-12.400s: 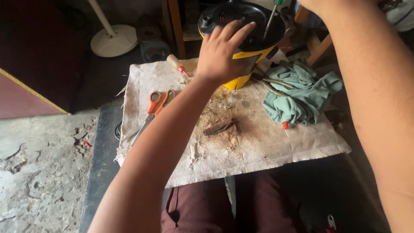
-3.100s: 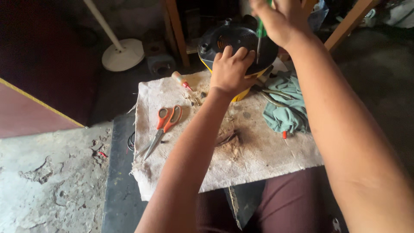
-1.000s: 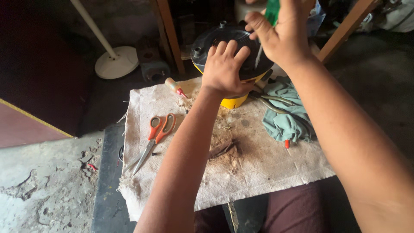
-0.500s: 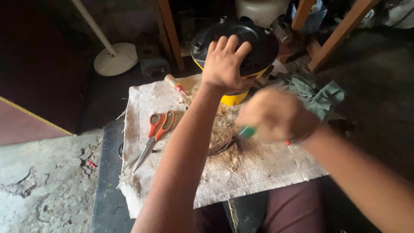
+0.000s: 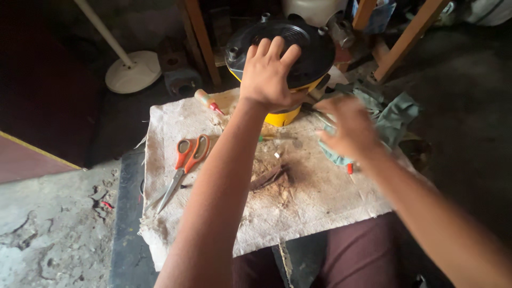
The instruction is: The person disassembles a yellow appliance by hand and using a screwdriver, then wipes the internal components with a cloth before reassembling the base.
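My left hand (image 5: 269,72) lies flat, fingers spread, on the black round lid (image 5: 314,48) of a yellow appliance (image 5: 280,116) at the far edge of a cloth-covered board (image 5: 314,213). My right hand (image 5: 346,125) is blurred in motion, fingers apart and holding nothing, just over a crumpled green rag (image 5: 394,114). A green-handled screwdriver (image 5: 277,137) lies on the cloth in front of the appliance, left of my right hand. A patch of rusty debris (image 5: 269,176) sits mid-board.
Orange-handled scissors (image 5: 184,162) lie at the board's left side. A small bottle with a red tip (image 5: 207,100) rests near the far left corner. A white round stand base (image 5: 132,72) and wooden legs (image 5: 408,37) stand on the floor behind.
My right hand carried the green screwdriver down from the lid, let it go on the cloth, and has moved right toward the rag. My left hand stays on the lid.
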